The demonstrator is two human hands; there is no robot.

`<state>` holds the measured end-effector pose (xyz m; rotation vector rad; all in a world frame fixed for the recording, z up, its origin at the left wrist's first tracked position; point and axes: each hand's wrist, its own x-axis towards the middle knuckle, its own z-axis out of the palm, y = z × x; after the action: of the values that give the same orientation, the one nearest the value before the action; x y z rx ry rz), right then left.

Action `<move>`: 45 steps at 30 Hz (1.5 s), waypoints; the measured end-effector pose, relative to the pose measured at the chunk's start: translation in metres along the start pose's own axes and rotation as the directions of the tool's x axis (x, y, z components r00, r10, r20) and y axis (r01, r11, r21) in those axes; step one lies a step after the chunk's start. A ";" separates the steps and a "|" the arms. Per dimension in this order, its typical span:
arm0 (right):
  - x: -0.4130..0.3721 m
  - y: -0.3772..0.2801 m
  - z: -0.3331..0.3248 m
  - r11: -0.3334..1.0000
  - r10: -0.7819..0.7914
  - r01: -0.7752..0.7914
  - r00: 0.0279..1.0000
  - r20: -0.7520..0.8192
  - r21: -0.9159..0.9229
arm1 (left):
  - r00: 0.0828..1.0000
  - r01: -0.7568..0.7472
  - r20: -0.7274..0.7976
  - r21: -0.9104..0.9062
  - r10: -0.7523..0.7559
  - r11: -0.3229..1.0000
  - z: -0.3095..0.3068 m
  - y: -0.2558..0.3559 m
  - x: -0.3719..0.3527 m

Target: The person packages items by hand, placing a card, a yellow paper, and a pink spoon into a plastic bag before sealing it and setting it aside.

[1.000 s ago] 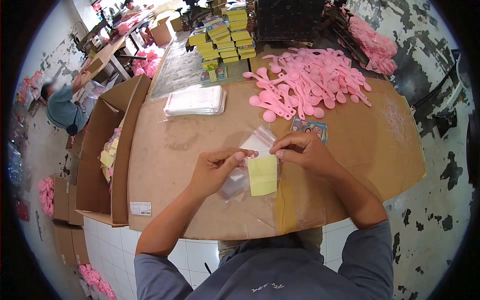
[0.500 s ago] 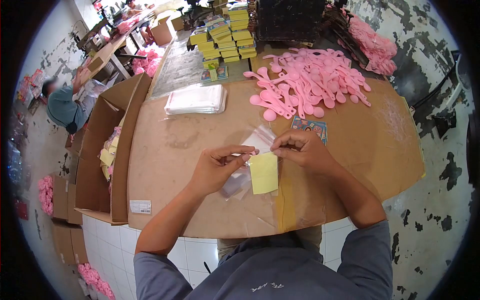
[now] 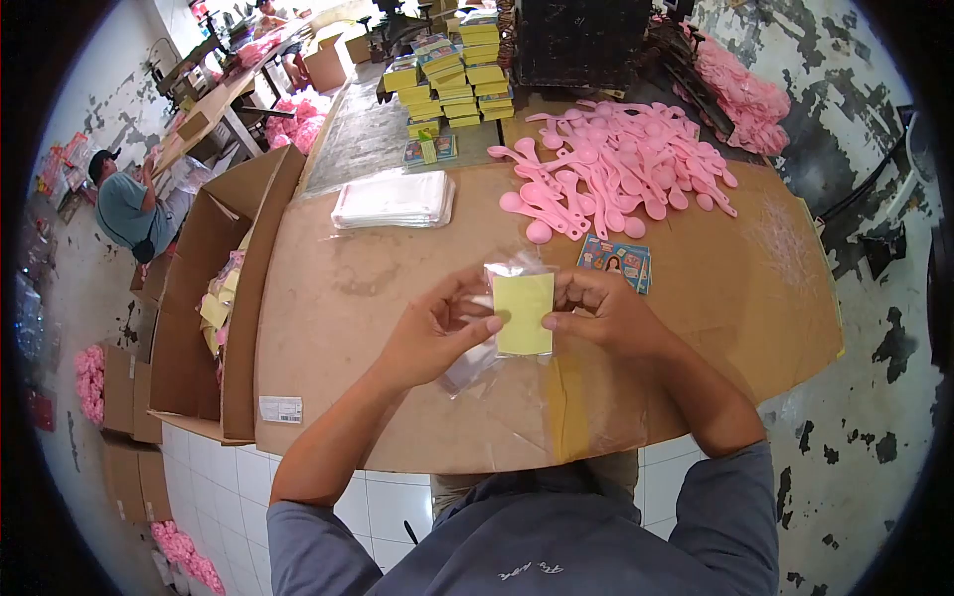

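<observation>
My left hand (image 3: 437, 333) and right hand (image 3: 611, 316) shifted to nine and three o'clock, clamping the clear-plastic-sleeved yellow rectangular card (image 3: 524, 315), apparently for steadier control.

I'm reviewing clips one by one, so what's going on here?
A person's left hand and right hand pinch opposite sides of a clear bag, a yellow card seemingly inside it, above the table. Pink spoons lie heaped farther back, a stack of plastic sleeves lies to their left, and an open carton stands on the left.
</observation>
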<state>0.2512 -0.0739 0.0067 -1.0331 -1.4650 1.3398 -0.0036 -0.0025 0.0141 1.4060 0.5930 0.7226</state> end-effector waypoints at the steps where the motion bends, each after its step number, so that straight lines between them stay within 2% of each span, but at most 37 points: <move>1: 0.001 -0.002 0.000 1.000 -0.012 0.012 1.000 -0.012 0.021 | 0.994 0.063 0.082 0.048 -0.066 0.997 -0.008 -0.003 -0.001; 4: 0.003 0.000 -0.007 0.994 -0.029 0.044 0.990 -0.141 0.104 | 0.990 0.099 0.101 0.017 -0.100 0.995 -0.022 -0.009 0.001; 5: 0.002 -0.004 -0.012 0.995 -0.064 0.048 0.978 -0.196 -0.085 | 0.999 0.034 0.005 0.035 -0.034 0.999 -0.030 -0.005 0.000; 7: 0.002 -0.014 -0.027 0.895 -0.158 0.017 0.947 -0.280 -0.446 | 0.979 -0.088 -0.179 0.087 0.102 0.992 -0.056 0.007 -0.001; 8: 0.001 -0.014 -0.036 0.866 -0.195 0.023 0.936 -0.294 -0.499 | 0.903 -0.296 -0.328 -0.012 0.276 0.955 -0.073 0.011 -0.001; 9: 0.001 -0.013 -0.046 0.835 -0.231 0.027 0.924 -0.306 -0.549 | 0.775 -0.500 -0.484 -0.074 0.407 0.863 -0.091 0.015 -0.001; 11: -0.001 -0.010 -0.062 0.774 -0.280 0.004 0.899 -0.336 -0.633 | 0.530 -0.689 -0.743 -0.094 0.410 0.719 -0.111 0.048 0.000; 13: -0.003 -0.009 -0.074 0.717 -0.312 -0.046 0.872 -0.379 -0.696 | 0.583 -0.663 -0.717 -0.148 0.382 0.734 -0.110 0.051 0.004; 14: -0.007 -0.011 -0.078 0.670 -0.268 -0.105 0.889 -0.371 -0.735 | 0.607 -0.649 -0.706 -0.174 0.365 0.741 -0.108 0.050 0.006; 16: -0.013 -0.021 -0.084 0.556 -0.174 -0.205 0.919 -0.354 -0.806 | 0.763 -0.439 -0.563 -0.090 0.318 0.894 -0.099 0.020 0.016; 18: -0.017 -0.020 -0.086 0.440 -0.150 -0.203 0.944 -0.294 -0.875 | 0.897 -0.125 -0.400 0.182 0.189 0.975 -0.084 -0.013 0.022; 19: -0.020 -0.019 -0.086 0.379 -0.135 -0.201 0.954 -0.269 -0.903 | 0.914 -0.015 -0.374 0.362 0.159 0.932 -0.060 -0.018 0.023; 20: -0.021 -0.017 -0.085 0.402 -0.137 -0.201 0.951 -0.276 -0.893 | 0.929 0.088 -0.350 0.529 0.122 0.844 -0.039 -0.021 0.025; 21: -0.021 -0.012 -0.085 0.424 -0.139 -0.202 0.949 -0.284 -0.883 | 0.937 0.008 -0.257 0.696 0.238 0.718 -0.029 -0.026 0.027; 23: -0.020 -0.005 -0.090 0.446 -0.144 -0.189 0.949 -0.279 -0.875 | 0.915 -0.147 -0.016 0.917 0.402 0.370 -0.019 -0.037 0.030; 25: -0.017 -0.001 -0.098 0.448 -0.152 -0.163 0.955 -0.254 -0.879 | 0.900 -0.166 -0.004 0.921 0.435 0.352 -0.016 -0.040 0.032; 26: -0.017 -0.001 -0.099 0.508 -0.134 -0.181 0.949 -0.285 -0.842 | 0.891 -0.177 0.004 0.923 0.453 0.341 -0.015 -0.041 0.034; 28: -0.015 -0.001 -0.098 0.620 -0.097 -0.213 0.934 -0.343 -0.755 | 0.910 -0.172 -0.032 0.878 0.413 0.447 -0.020 -0.045 0.035; 31: -0.014 0.004 -0.103 0.584 -0.101 -0.240 0.926 -0.363 -0.775 | 0.952 -0.129 -0.086 0.756 0.293 0.642 -0.025 -0.046 0.037; 34: -0.012 0.007 -0.105 0.649 -0.141 -0.241 0.894 -0.426 -0.721 | 0.981 -0.031 -0.154 0.486 0.121 0.873 -0.024 -0.044 0.035; 35: -0.012 0.008 -0.105 0.603 -0.217 -0.213 0.883 -0.415 -0.768 | 0.984 0.009 -0.167 0.365 0.056 0.931 -0.023 -0.043 0.034; 37: -0.008 0.006 -0.099 0.495 -0.366 -0.159 0.853 -0.371 -0.854 | 0.989 -0.032 -0.138 0.191 0.059 0.981 -0.020 -0.040 0.033; 40: -0.006 -0.008 -0.075 0.712 -0.230 -0.146 0.875 -0.425 -0.687 | 0.996 -0.045 -0.075 0.006 0.045 0.999 -0.016 -0.035 0.027; 41: -0.004 -0.006 -0.065 0.758 -0.254 -0.063 0.889 -0.382 -0.650 | 0.998 -0.040 -0.047 -0.041 0.038 0.998 -0.013 -0.032 0.025; 43: -0.002 -0.003 -0.047 0.827 -0.314 0.103 0.900 -0.301 -0.553 | 0.998 0.032 -0.057 -0.021 -0.033 0.999 -0.002 -0.015 0.018; 44: -0.002 -0.003 -0.037 0.859 -0.298 0.103 0.897 -0.326 -0.501 | 0.996 0.066 -0.063 -0.008 -0.067 0.998 0.001 -0.010 0.017; 45: -0.003 -0.004 -0.028 0.888 -0.283 0.106 0.893 -0.350 -0.447 | 0.994 0.080 -0.076 0.080 -0.074 0.994 -0.002 -0.013 0.017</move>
<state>0.2788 -0.0692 0.0117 -1.3009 -1.5119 0.6160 0.0074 0.0111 0.0017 1.4301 0.7382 0.6961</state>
